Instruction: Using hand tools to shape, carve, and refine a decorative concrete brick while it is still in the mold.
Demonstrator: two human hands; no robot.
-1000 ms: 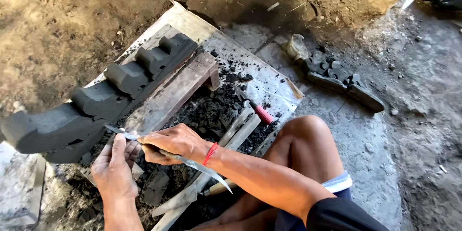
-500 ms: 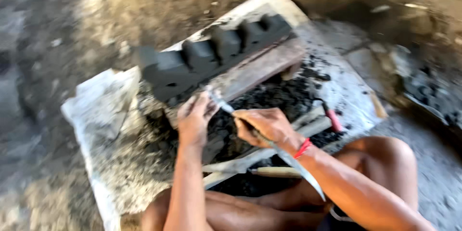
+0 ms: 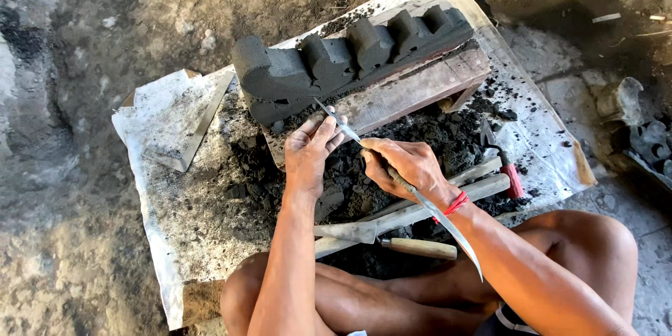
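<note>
A dark carved block (image 3: pixel 350 59) with several rounded scallops lies on a wooden board (image 3: pixel 413 87). My right hand (image 3: pixel 402 164) grips the middle of a long thin double-ended blade (image 3: pixel 448 227), whose front tip reaches the block's lower edge. My left hand (image 3: pixel 311 147) pinches that front part of the blade just below the block. A red band is on my right wrist.
Black chips and dust cover a white sheet (image 3: pixel 175 203) on the dirt ground. A knife with a wooden handle (image 3: pixel 381 238), long wooden sticks (image 3: pixel 448 196) and a red-handled tool (image 3: pixel 507 171) lie by my legs. A metal square (image 3: pixel 189 136) rests at left. More dark carved pieces (image 3: pixel 647 143) sit at right.
The view has swung to the left and steadied, so the block now sits higher in the picture. Both hands stay on the blade at the block's lower edge.
</note>
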